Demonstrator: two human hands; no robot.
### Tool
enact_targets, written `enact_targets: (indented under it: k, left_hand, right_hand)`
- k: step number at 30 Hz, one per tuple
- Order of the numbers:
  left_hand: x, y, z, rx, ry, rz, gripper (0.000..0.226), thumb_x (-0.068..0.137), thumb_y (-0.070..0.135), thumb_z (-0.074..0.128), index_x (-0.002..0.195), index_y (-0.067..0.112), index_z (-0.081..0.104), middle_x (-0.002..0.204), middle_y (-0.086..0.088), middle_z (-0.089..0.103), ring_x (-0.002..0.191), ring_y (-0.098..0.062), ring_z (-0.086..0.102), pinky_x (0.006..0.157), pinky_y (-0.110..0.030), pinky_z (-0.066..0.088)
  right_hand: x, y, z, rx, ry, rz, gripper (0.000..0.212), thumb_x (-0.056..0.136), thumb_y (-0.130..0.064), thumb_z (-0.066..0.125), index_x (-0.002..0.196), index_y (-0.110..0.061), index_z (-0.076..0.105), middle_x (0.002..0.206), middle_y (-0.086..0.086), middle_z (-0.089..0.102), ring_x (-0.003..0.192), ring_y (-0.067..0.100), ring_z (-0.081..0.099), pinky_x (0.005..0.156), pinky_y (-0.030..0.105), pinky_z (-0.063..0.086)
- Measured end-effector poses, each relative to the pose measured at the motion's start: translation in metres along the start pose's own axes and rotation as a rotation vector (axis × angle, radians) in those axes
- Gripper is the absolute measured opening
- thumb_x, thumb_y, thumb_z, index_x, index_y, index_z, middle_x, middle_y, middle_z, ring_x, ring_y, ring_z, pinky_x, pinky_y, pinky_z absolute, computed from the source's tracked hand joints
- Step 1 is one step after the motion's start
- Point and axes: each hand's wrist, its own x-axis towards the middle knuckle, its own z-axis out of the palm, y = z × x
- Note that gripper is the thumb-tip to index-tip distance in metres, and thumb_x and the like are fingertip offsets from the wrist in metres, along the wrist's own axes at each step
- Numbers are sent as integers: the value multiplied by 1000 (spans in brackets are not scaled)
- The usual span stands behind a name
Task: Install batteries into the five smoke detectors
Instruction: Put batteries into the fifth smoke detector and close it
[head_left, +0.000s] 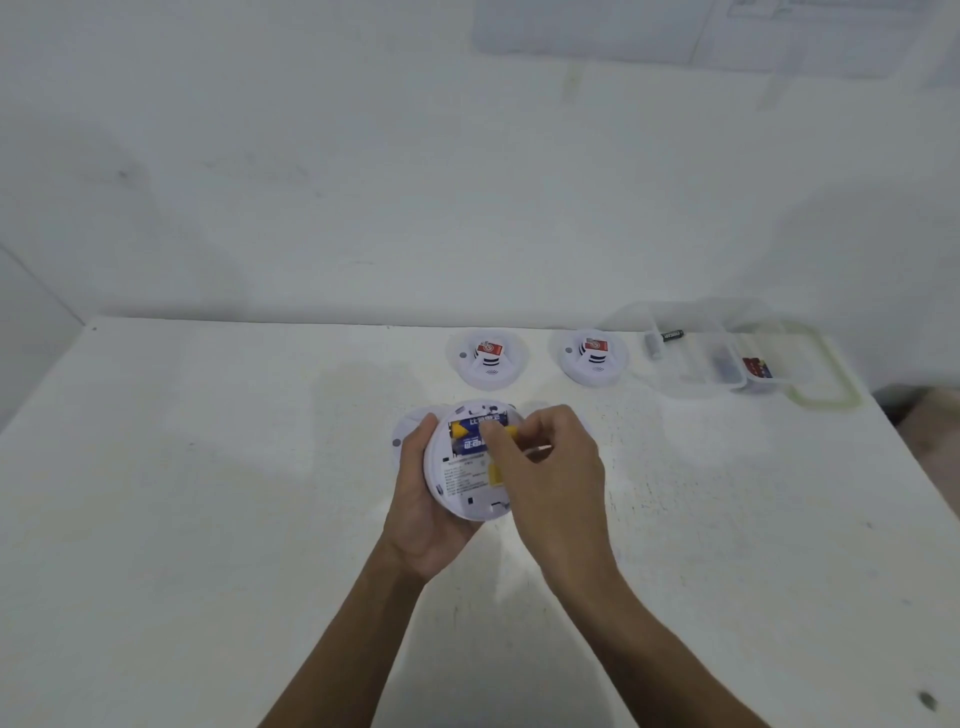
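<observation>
Held detector (467, 483): base side up, tilted toward me, raised off the bench (208, 519) near its middle. Left grip (421, 499) cups it from below and from the left, thumb hooked over the rim. Reason, as I judge it: this keeps the battery bay facing me and gives the other side something to push against.

Right grip (545, 467): fingers curled down onto the battery (470, 434), fingertips (491, 431) pressing it where it lies in the bay at the upper part of the base. It holds nothing else that I can see. Step in hand, by my reading: seating the cell against its contacts.

Look of the unit: round white shell, printed label below the bay, small slots near the lower edge. The battery shows blue wrap with white characters and yellow ends. I cannot tell whether 1 cell or 2 lie side by side; my fingers hide part of the bay.

A white round part (402, 434) shows just behind the left grip; I cannot tell what it is.

Detector A (488, 361) and detector B (592, 358) sit dome-up along the far edge of the bench, well apart from my work, each with a red and white tag on top. Only 3 of the 5 units are in view.

Clear box (810, 358) sits at far right, open, beside B. A dark loose cell (671, 335) lies in it, handy for the right grip.
</observation>
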Motion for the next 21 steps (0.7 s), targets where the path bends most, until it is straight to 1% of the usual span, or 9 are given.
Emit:
enact_targets:
  k: [3, 5, 8, 10, 12, 15, 17, 19, 21]
  left_hand:
    - [3, 1, -3, -27, 8, 21, 63, 52, 62, 79, 102, 26, 74, 105, -7, 71, 93, -24, 68, 74, -39, 57]
    - [3, 1, -5, -67, -3, 37, 62, 55, 60, 79, 105, 25, 73, 107, -8, 70, 95, -25, 68, 76, -42, 56]
    - [5, -1, -6, -96, -27, 26, 62, 54, 58, 80, 106, 24, 72, 108, -8, 69, 96, -26, 67, 76, -45, 56]
    - [5, -4, -7, -112, -21, 25, 67, 52, 58, 82, 108, 23, 72, 111, -10, 68, 100, -29, 63, 81, -49, 55]
    - [7, -8, -10, -91, 8, 47, 67, 49, 59, 83, 106, 25, 72, 111, -8, 67, 103, -29, 59, 89, -49, 50]
    - [7, -10, -10, -71, 21, 42, 65, 50, 59, 83, 105, 27, 72, 111, -8, 66, 106, -30, 55, 101, -52, 37]
    - [6, -10, -10, -99, -5, 16, 67, 54, 57, 82, 110, 22, 69, 114, -12, 64, 107, -33, 56, 99, -53, 40]
    - [5, -9, -8, -118, -19, -11, 65, 58, 56, 80, 111, 20, 68, 113, -13, 65, 102, -33, 62, 92, -50, 48]
    - [5, -7, -2, -96, -23, -14, 59, 67, 57, 75, 113, 20, 68, 115, -12, 66, 102, -30, 64, 90, -46, 51]
  right_hand:
    - [1, 2, 2, 83, 39, -45, 16, 87, -21, 66, 84, -21, 51, 81, -11, 59, 75, 4, 60, 60, 5, 48]
    - [3, 4, 1, 154, 44, -96, 14, 87, -12, 65, 90, -16, 52, 83, -7, 59, 77, 5, 60, 62, 9, 50]
    - [9, 4, -4, 178, -5, -208, 17, 87, -2, 59, 89, -16, 49, 83, -4, 56, 82, 9, 62, 65, 17, 53]
    - [14, 2, -7, 66, -63, -345, 16, 86, -7, 54, 85, -21, 45, 82, -2, 54, 81, 12, 62, 65, 21, 54]
    - [17, -2, -9, -93, -153, -520, 3, 83, -18, 44, 83, -22, 44, 78, -7, 48, 73, 8, 55, 59, 15, 45]
    - [22, -3, -13, -413, -250, -779, 17, 84, -25, 37, 87, -18, 52, 82, -7, 44, 65, 9, 48, 53, 15, 38]
    - [28, -2, -17, -603, -288, -888, 23, 89, -25, 39, 96, -18, 60, 87, -3, 46, 64, 7, 43, 52, 17, 35]
    - [33, -1, -21, -681, -328, -932, 27, 90, -26, 40, 103, -21, 63, 88, 0, 47, 66, 7, 39, 53, 19, 32]
    - [37, -1, -25, -750, -356, -972, 27, 89, -24, 40, 103, -22, 63, 86, 1, 48, 67, 10, 39, 51, 23, 32]
